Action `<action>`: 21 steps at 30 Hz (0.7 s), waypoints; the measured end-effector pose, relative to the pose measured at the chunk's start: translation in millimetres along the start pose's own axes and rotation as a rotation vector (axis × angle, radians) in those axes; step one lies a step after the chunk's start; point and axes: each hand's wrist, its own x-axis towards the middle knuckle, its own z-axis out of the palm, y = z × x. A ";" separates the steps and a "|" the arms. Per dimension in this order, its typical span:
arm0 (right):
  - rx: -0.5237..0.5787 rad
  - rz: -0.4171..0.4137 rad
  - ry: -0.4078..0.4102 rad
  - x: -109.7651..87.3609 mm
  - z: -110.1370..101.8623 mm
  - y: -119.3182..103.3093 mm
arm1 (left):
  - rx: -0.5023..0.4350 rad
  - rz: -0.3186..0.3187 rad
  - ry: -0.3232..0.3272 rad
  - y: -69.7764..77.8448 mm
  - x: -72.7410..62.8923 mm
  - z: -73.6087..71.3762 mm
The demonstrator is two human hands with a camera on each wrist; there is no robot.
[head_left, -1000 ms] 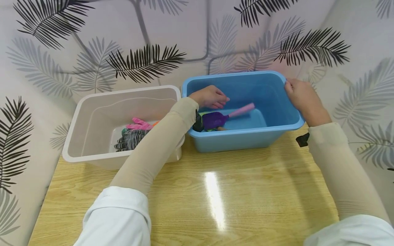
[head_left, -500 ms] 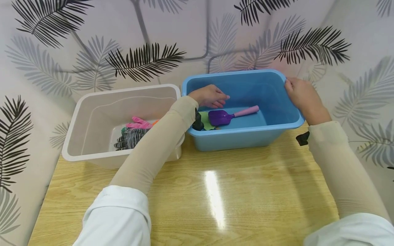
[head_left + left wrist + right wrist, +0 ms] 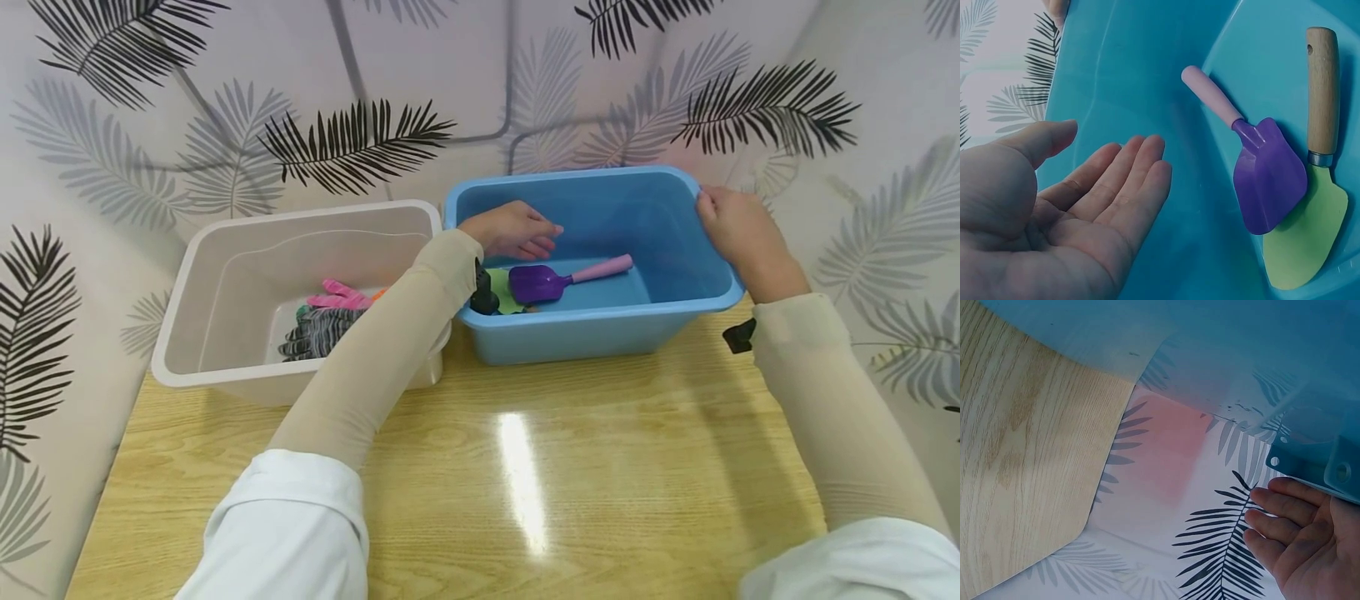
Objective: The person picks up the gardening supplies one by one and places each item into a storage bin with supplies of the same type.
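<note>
My left hand (image 3: 517, 231) is held over the inside of the blue bin (image 3: 585, 327), fingers apart and nothing in them. Below it, in the left wrist view, a purple trowel (image 3: 1269, 175) with a pink handle lies partly across the blade of a green trowel (image 3: 1300, 256) with a wooden handle. In the head view the left wrist and its camera hide much of the green trowel. My right hand (image 3: 742, 237) grips the bin's right end at the rim, the thumb on top; in the right wrist view its fingers (image 3: 1285, 515) reach under the rim.
Left of the blue bin stands a beige bin (image 3: 225, 292), holding a grey striped glove (image 3: 318, 332) and a pink glove (image 3: 341, 296); my left forearm covers part of it. Both bins stand on a wooden table (image 3: 600, 467), with a leaf-patterned cloth (image 3: 465, 83) behind.
The purple trowel, its handle blurred a second ago, has shifted right and now lies still, showing more of the green blade. Both hands have stayed nearly in place.
</note>
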 end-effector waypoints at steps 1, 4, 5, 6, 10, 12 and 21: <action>0.001 0.003 -0.002 0.1 0.1 0.3 | -0.001 0.006 -0.001 0.2 -0.5 0.1; 0.000 0.002 0.003 0.3 0.5 0.7 | -0.024 0.038 -0.007 0.4 -1.3 0.6; 0.001 0.000 0.003 0.5 0.9 0.9 | -0.039 0.053 -0.010 0.3 -1.7 0.7; 0.002 -0.005 0.004 0.8 1.2 1.1 | -0.056 0.069 -0.010 0.2 -2.1 0.7; 0.005 -0.040 0.004 2.9 1.9 -2.1 | -0.123 0.139 -0.008 1.6 -9.6 -2.8; 0.007 -0.058 0.008 3.5 2.7 -2.9 | -0.139 0.169 -0.004 5.7 -15.8 -6.0; 0.045 -0.067 0.018 3.3 -0.3 5.4 | 0.052 0.316 0.058 27.9 -60.9 -16.0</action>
